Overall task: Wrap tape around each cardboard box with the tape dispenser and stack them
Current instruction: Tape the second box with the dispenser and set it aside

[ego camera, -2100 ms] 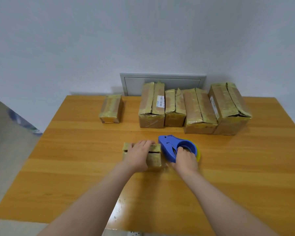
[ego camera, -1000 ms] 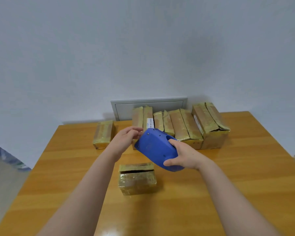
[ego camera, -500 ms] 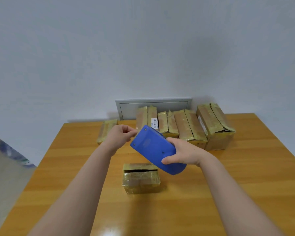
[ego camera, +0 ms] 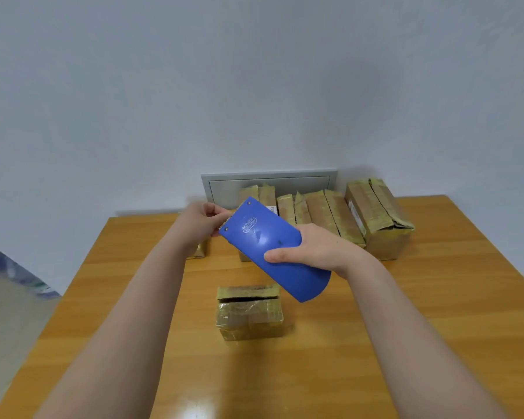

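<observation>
Here our right hand [ego camera: 315, 252] grips the tape dispenser [ego camera: 273, 249] above the worktop [ego camera: 436, 328]. Its long axis slants up to our left hand [ego camera: 200, 225], which pinches its toothed end. The box [ego camera: 248, 313] lies beneath, mid-worktop.

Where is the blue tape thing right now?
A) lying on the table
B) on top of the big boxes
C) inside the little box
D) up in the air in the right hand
D: the right hand grips the dispenser in the air above the table, while the left hand pinches its toothed end.
</observation>
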